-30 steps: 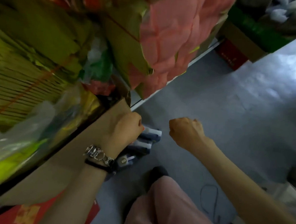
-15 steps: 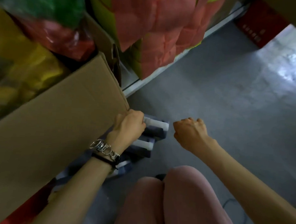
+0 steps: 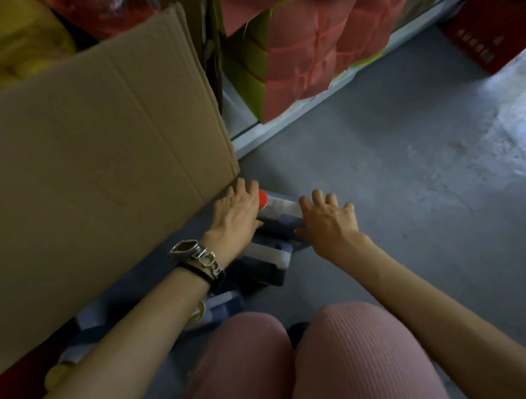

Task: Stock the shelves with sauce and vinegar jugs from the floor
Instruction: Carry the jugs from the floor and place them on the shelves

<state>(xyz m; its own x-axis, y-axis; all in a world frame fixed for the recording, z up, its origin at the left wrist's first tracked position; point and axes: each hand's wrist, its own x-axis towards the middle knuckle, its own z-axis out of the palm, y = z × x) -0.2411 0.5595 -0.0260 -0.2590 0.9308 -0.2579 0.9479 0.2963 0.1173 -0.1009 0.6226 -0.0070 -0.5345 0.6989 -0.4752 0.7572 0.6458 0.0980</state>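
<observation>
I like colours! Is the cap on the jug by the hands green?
No, the cap on the jug is red, right beside the left hand.

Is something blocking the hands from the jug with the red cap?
No, nothing visible is. The left hand and the right hand are right at the jug, one on each side. The big cardboard sheet leans beside the left hand, not between it and the jug.
</observation>
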